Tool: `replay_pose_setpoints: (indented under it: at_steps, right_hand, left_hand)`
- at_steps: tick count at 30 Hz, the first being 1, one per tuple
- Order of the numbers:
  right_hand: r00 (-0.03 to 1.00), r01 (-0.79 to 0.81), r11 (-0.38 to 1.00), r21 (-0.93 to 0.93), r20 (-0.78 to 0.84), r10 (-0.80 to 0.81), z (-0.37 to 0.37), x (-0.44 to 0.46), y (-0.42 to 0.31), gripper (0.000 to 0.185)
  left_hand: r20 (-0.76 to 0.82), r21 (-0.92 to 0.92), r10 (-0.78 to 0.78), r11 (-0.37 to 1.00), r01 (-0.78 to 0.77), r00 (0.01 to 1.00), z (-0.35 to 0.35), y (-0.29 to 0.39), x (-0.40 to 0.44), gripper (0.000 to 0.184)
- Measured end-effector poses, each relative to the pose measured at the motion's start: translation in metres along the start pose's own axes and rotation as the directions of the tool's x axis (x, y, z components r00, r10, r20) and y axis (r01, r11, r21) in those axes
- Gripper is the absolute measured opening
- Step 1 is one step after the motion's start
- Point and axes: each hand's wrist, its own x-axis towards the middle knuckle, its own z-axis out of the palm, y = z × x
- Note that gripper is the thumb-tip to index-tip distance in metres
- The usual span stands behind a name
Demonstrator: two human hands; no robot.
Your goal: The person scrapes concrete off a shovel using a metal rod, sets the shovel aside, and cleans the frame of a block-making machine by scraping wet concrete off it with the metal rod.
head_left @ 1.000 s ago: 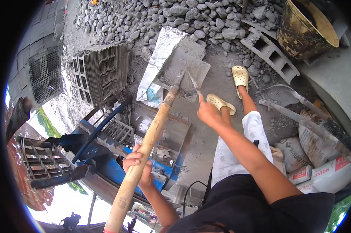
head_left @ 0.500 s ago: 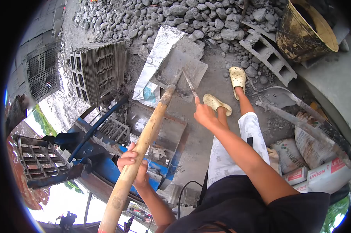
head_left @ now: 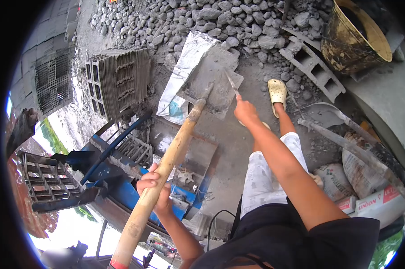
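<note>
My left hand (head_left: pixel 156 190) is wrapped around the wooden handle of a shovel (head_left: pixel 170 162). The shovel's flat, grey-coated blade (head_left: pixel 207 80) lies over a white sack (head_left: pixel 178 83) on the ground. In my right hand (head_left: pixel 248 113) is a thin, flat knife-like tool (head_left: pixel 232 84), its tip over the right part of the blade. Whether the tip touches the metal I cannot tell. My right forearm mostly hides one shoe; the other pale clog (head_left: pixel 277 91) stands on the ground.
A heap of stones (head_left: pixel 238 22) lies beyond the blade. A hollow block (head_left: pixel 312 67) and a dirty bucket (head_left: pixel 355 40) are at the upper right. Stacked slotted plates (head_left: pixel 121 83) and a blue metal machine (head_left: pixel 117 175) stand left. Another shovel (head_left: pixel 346 141) and cement bags (head_left: pixel 377 201) are right.
My right hand and the knife-like tool have moved right and slightly up, away from the shovel's neck toward the blade's right edge. My left hand keeps its hold on the handle.
</note>
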Motion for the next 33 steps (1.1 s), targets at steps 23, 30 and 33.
replay_pose_setpoints:
  at_steps: [23,30,33]
  right_hand:
    - [0.97,0.116,0.987,-0.115,0.227,-0.087,-0.04,-0.086,-0.044,0.049]
    - [0.973,0.157,0.972,-0.176,0.196,-0.122,-0.017,-0.113,-0.023,0.049]
    - [0.988,0.093,0.989,-0.118,0.134,-0.077,-0.016,-0.093,-0.022,0.049]
  left_hand:
    - [-0.013,-0.059,-0.054,0.997,0.053,0.998,-0.037,-0.029,-0.03,0.032]
    - [-0.028,-0.071,-0.041,0.997,0.039,0.999,-0.037,-0.033,-0.029,0.032]
    - [-0.045,-0.092,-0.043,0.995,0.038,0.998,-0.035,-0.032,-0.029,0.033]
